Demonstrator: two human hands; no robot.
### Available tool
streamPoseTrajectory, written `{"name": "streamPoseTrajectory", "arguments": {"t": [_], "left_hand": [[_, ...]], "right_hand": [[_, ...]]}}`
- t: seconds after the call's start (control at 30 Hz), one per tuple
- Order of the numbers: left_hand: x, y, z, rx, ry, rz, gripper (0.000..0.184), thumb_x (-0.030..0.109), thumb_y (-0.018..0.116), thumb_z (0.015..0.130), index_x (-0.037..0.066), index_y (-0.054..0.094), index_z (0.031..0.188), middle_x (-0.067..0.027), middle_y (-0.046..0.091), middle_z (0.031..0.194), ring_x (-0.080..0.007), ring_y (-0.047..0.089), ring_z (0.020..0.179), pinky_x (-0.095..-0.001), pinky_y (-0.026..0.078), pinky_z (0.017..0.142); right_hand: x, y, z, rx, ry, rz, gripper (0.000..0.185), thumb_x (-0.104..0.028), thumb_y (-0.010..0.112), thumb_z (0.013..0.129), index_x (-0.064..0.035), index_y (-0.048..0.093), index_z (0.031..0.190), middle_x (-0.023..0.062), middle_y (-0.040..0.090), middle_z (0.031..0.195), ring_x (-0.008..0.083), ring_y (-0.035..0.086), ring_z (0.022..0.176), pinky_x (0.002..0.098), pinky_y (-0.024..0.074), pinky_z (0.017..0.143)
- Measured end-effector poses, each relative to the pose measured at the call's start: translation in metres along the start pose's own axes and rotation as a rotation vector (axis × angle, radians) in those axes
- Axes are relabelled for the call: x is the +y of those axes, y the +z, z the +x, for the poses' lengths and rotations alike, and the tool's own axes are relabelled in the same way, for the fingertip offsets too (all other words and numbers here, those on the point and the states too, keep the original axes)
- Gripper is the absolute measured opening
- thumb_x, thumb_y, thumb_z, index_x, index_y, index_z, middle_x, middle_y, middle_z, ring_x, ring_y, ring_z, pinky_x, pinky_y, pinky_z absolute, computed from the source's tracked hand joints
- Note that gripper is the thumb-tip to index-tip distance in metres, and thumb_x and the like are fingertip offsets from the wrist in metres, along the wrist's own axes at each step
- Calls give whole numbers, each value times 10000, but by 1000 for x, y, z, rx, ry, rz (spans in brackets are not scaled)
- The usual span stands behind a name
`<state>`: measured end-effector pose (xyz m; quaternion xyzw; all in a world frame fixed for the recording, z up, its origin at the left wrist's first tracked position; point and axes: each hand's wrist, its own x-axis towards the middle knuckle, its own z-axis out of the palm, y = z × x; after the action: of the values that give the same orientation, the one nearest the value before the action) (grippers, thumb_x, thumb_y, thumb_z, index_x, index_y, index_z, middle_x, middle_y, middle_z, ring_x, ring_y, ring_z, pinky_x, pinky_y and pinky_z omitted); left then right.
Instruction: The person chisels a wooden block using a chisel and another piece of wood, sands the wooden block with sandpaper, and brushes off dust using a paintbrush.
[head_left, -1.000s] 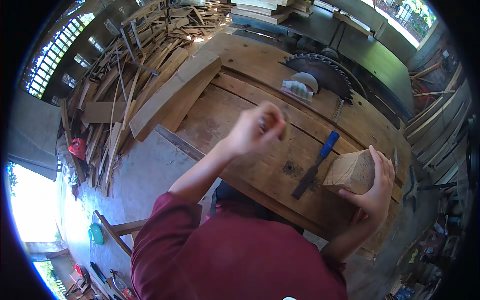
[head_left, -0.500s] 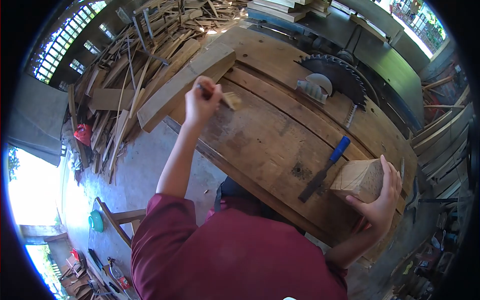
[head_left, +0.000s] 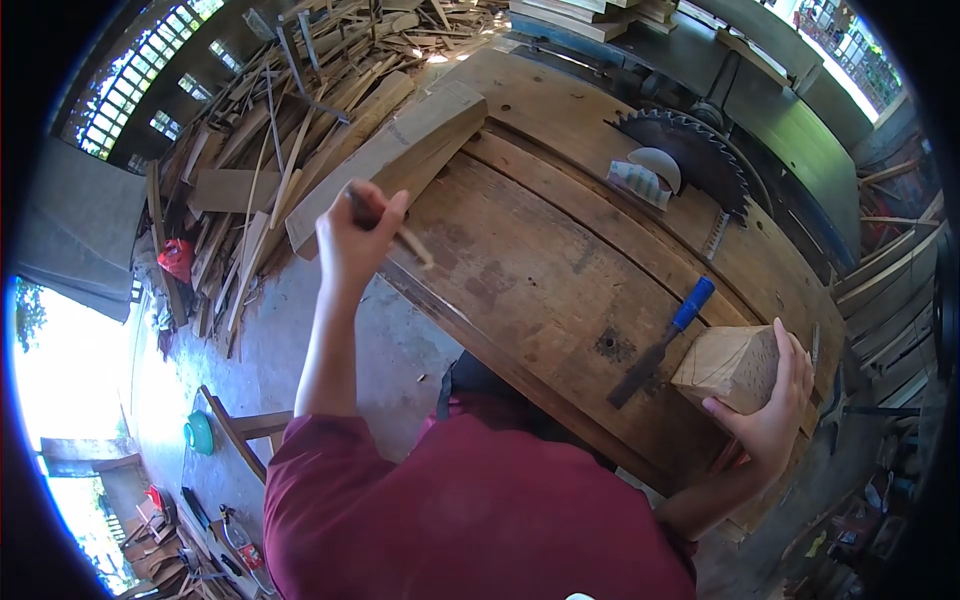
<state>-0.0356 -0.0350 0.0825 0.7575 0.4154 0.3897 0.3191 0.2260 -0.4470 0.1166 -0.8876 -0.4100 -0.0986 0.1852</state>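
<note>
Seen from the head camera, left hand (head_left: 350,240): out by the thick timber (head_left: 385,150) at the tabletop's left end, fingers closed around a narrow pale piece (head_left: 416,250), too blurred for me to name. I can't tell whether the piece touches anything.
Tabletop (head_left: 510,270): bare brown boards stretch between the two hands.
Just changed: the left hand has swung from above the middle of the tabletop to its left end, carrying the piece along.
Right hand (head_left: 768,420): no such swing; fingers and thumb are clamped on one end of the wooden block.
Wooden block (head_left: 715,365): at the tabletop's right side, pencil-like lines on its face, still in the same spot beside the chisel.
Chisel (head_left: 660,345): lying flat just left of the block, blue handle pointing away from the person, no hand on it.
What that means: I'd judge the block is merely being steadied, the left hand's business being elsewhere.
Saw blade (head_left: 690,150): standing beyond, well apart from both hands.
</note>
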Motion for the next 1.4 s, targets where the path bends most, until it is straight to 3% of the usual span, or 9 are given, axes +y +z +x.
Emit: {"name": "streamPoseTrajectory", "arguments": {"t": [0.1, 0.33, 0.83, 0.9, 1.0, 1.1, 1.2, 1.3, 1.4], "left_hand": [[6, 45, 20, -108, 86, -351, 226, 183, 785, 909, 32, 631, 840, -16, 658, 688, -58, 633, 594, -221, 507, 538], [-22, 124, 68, -184, 193, -307, 228, 191, 751, 934, 3, 640, 867, -33, 668, 685, -80, 667, 599, -236, 539, 540], [-38, -22, -15, 60, 197, 352, 309, 216, 779, 879, 17, 613, 710, -65, 611, 561, -112, 580, 520, -289, 489, 551], [-35, -28, -17, 30, 15, 111, 218, 164, 732, 928, 24, 634, 792, -54, 668, 653, -87, 605, 560, -251, 499, 554], [-31, -4, -9, -5, 149, -381, 92, 79, 658, 972, 18, 633, 908, -80, 721, 846, -79, 648, 657, -223, 520, 573], [-42, 39, 1, -160, 105, -614, 42, 4, 608, 981, -16, 619, 1017, -144, 709, 1060, -152, 702, 895, -264, 573, 773], [-61, 76, 1, -248, 175, -605, 87, -28, 639, 939, -10, 639, 1025, -156, 710, 1111, -214, 708, 991, -325, 566, 866], [-62, 82, -4, -226, 515, 47, 151, -56, 668, 877, 14, 664, 1011, -171, 700, 1173, -267, 709, 1026, -352, 543, 916], [-65, 89, -13, -226, 525, 155, 176, -26, 688, 834, 36, 682, 998, -165, 682, 1232, -334, 658, 1088, -400, 493, 976]], "right_hand": [[1, -1, 0, -3, 14, -12, 1199, -389, 935, 370, -110, 503, 1453, 127, 573, 1314, 370, 498, 1257, 521, 325, 1155], [2, 0, -1, 12, -6, -33, 1200, -457, 931, 395, -111, 500, 1460, 133, 577, 1319, 384, 488, 1264, 523, 322, 1151], [5, 2, 0, 17, -18, 17, 1206, -324, 941, 351, -100, 506, 1453, 140, 583, 1311, 369, 506, 1255, 527, 328, 1152], [3, 1, 0, 12, -16, 18, 1203, -314, 942, 350, -97, 507, 1450, 141, 584, 1311, 369, 509, 1258, 532, 323, 1156], [1, -2, 1, 3, -14, 14, 1191, -325, 944, 363, -96, 509, 1447, 143, 585, 1311, 373, 511, 1262, 538, 314, 1163], [5, -2, 0, 7, -23, -7, 1171, -380, 942, 390, -101, 512, 1444, 144, 585, 1311, 376, 512, 1265, 542, 304, 1168], [2, -1, -2, 30, -8, -43, 1148, -460, 932, 420, -110, 518, 1432, 144, 588, 1307, 382, 509, 1265, 545, 294, 1170], [2, 1, -5, 35, 41, -57, 1168, -447, 940, 422, -114, 510, 1456, 154, 585, 1336, 382, 499, 1293, 537, 281, 1184], [0, 0, -5, 37, 62, -42, 1162, -425, 948, 422, -115, 511, 1453, 144, 579, 1332, 372, 497, 1293, 529, 282, 1183]]}}
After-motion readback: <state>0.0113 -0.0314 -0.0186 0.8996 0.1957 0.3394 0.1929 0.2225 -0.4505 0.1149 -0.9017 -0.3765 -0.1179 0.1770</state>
